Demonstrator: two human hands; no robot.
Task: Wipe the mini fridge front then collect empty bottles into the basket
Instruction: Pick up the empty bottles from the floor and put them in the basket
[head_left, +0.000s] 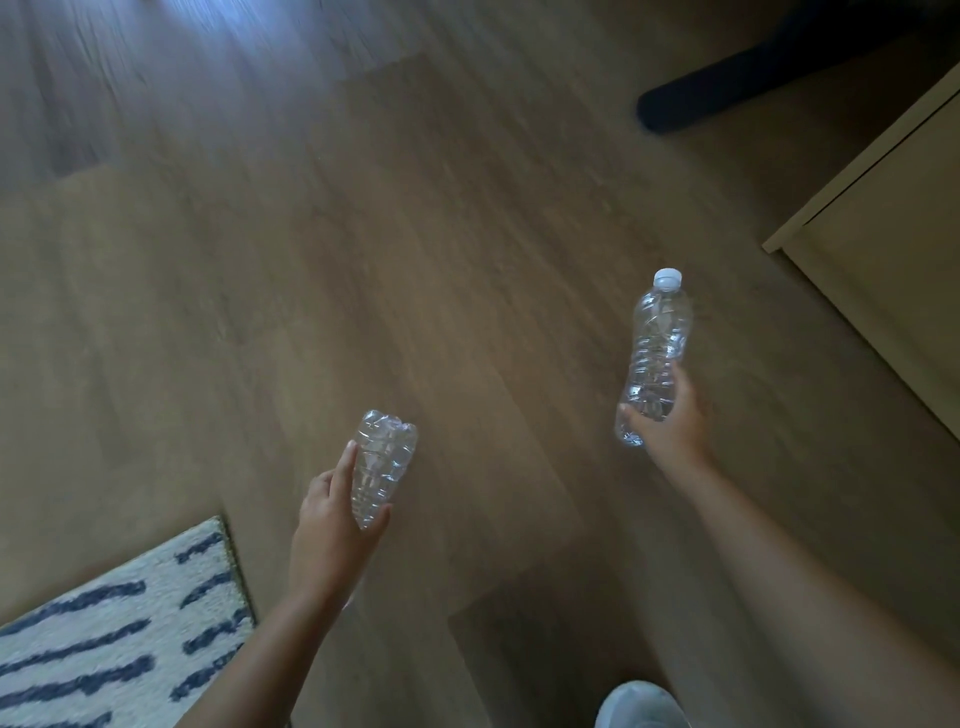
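Shoe (641, 706) at frame bottom | left grip (332, 512) round crushed bottle (382, 462) | right grip (667, 415) round capped bottle (657, 348) | basket, fridge not in view | est: collecting, drop-off pending, wipe unk

A brown wood-plank floor (415, 234) fills the view, bluish light on its upper left, a cream rug (104, 639) with dark blue stripes at lower left, a pale wooden cabinet (883, 249) at right, a dark blurred shape (727, 88) above it

1. Neck end of crushed bottle (383, 460) hidden behind left hand (327, 525).
2. Striped rug (104, 639) cropped at lower-left corner.
3. Pale shoe (641, 706) cut by bottom edge.
4. Dark shape (727, 88), top right, blurred beyond telling.
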